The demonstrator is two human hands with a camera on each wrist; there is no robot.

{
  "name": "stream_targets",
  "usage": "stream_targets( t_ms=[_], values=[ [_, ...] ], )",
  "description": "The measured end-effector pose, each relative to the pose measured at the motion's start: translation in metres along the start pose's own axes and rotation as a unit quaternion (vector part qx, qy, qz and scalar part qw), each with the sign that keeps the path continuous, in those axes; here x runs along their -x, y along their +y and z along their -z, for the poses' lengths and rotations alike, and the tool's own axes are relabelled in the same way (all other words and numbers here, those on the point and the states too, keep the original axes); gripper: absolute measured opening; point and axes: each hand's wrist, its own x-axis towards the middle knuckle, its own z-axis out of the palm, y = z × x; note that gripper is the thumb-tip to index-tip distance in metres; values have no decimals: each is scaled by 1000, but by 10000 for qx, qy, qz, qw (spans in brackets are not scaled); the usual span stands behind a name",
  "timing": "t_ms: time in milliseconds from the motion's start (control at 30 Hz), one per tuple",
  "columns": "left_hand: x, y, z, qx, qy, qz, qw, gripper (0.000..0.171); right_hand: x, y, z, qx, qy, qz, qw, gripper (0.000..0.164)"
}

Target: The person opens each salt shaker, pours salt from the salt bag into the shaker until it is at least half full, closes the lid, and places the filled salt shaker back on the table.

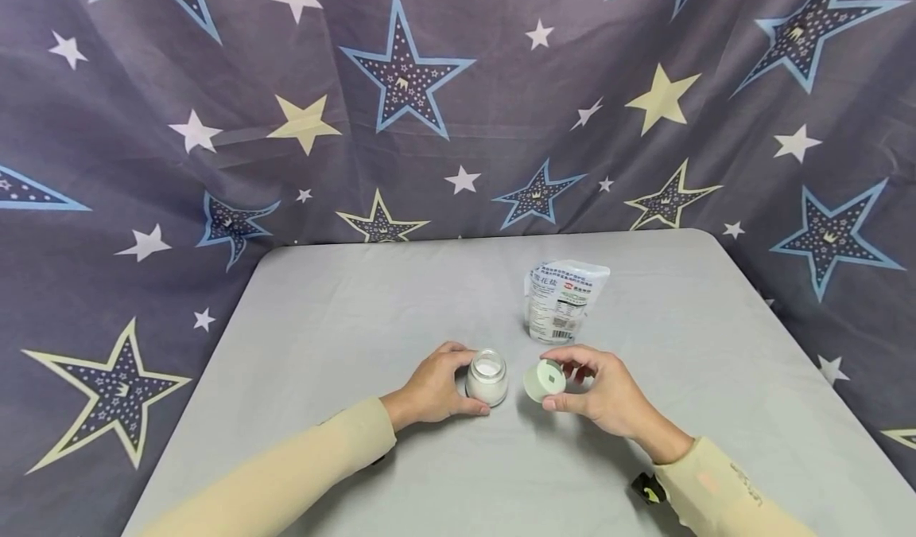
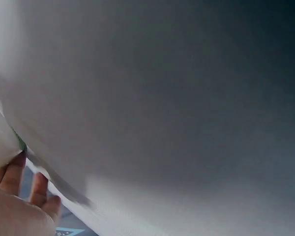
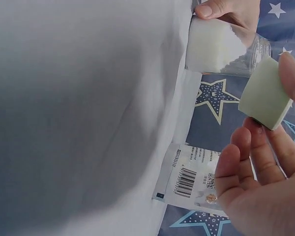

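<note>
My left hand (image 1: 438,384) holds a small glass jar (image 1: 487,388) around its side, thumb in front and fingers behind. The jar stands upright with its mouth uncovered. White grains heaped against one side show through its glass (image 3: 217,46) in the right wrist view. To the right of the jar, my right hand (image 1: 603,388) pinches a pale green lid (image 1: 541,381) between thumb and fingers. The lid is tilted and raised off the table, apart from the jar. In the left wrist view only part of the left hand (image 2: 19,209) shows, at the lower left corner.
Behind the right hand stands a white printed pouch (image 1: 561,306), its barcode low on the front. A grey cloth covers the table (image 1: 372,298). A dark curtain (image 1: 465,147) with stars hangs along the back edge. A small black object (image 1: 649,489) sits by the right sleeve.
</note>
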Motion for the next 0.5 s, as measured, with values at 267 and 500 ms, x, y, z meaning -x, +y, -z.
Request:
stream_targets(
  t_ms=[267, 500],
  values=[
    [-2, -2, -2, 138, -117, -52, 9998, 70, -1, 0, -1, -40, -7, -2, 10000, 56],
    [-1, 0, 0, 284, -142, -97, 9995, 68, -4, 0, -1, -41, -15, -3, 10000, 55]
  ],
)
